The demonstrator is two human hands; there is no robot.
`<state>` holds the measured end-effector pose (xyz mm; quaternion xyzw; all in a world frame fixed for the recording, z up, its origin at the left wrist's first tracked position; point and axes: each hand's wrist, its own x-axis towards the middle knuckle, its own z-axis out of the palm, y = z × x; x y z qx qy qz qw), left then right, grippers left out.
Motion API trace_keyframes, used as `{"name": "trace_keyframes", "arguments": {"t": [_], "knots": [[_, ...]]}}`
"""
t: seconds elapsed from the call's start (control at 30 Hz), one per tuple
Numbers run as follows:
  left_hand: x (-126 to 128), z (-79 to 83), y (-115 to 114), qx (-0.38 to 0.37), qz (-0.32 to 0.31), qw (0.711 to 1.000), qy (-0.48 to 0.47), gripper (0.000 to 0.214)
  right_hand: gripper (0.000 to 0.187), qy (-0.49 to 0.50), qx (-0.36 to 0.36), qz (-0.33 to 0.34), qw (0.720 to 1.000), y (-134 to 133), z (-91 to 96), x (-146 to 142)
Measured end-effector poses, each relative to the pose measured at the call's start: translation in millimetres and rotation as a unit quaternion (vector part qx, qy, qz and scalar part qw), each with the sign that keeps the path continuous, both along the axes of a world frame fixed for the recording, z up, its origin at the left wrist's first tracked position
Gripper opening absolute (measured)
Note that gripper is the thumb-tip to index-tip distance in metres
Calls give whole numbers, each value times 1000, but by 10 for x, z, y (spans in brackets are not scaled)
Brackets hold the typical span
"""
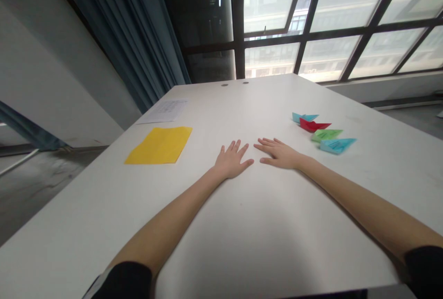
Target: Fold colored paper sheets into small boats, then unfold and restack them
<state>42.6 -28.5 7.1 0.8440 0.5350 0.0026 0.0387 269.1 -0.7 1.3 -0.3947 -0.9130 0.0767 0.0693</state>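
Observation:
My left hand (233, 160) lies palm down on the white table (249, 225), fingers spread and holding nothing. Close beside it, my right hand (279, 153) also rests flat with its fingers stretched out, and a small gap parts the two. A yellow square of paper (159, 146) lies left of my left hand. To the right of my right hand, folded paper boats stand in a slanting row: a far blue boat (304, 117), a red boat (314, 125), a green boat (326, 135) and a near blue boat (337, 146).
A printed white sheet (166, 110) lies behind the yellow paper at the table's left edge. Two round dark spots (224, 85) mark the far edge. Beyond stand a blue curtain (128, 26) and large framed windows (272, 59).

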Motion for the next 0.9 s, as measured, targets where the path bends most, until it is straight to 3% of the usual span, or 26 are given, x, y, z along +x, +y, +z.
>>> {"name": "trace_keyframes", "arguments": {"t": [0.9], "knots": [[-8,101,-5,-31,-14,999,8,71,65,14,-2,0,1000,-9,28,1]]}}
